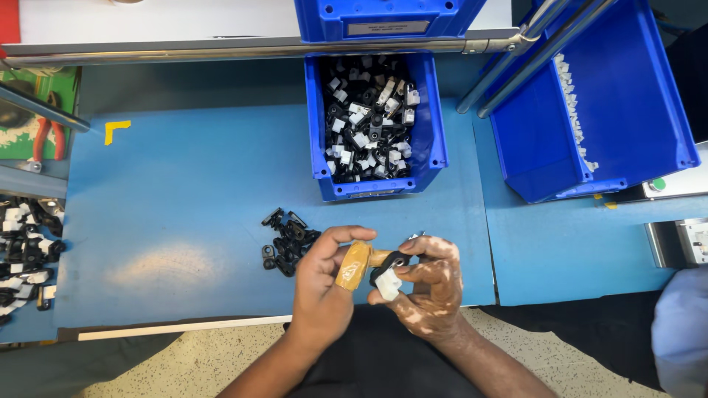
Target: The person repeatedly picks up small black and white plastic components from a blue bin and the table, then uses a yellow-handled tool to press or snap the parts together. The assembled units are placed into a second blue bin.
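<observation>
Both hands grasp one black-and-white clip [389,274] between them: right hand [431,284] pinches its white end, left hand [324,284] thumb presses the black end. Loose black parts [287,239] lie just left on counter [184,221].

Red-handled pliers [46,138] and yellow corner tape [115,130] lie far left.

Both hands [380,284] together, fingers pinched.

Black-and-white clip [389,274] partly hidden by fingers of right hand [431,284] and left hand [324,284], parts left of blue bin [375,121] cut by edge, pliers [46,138] half hidden
</observation>
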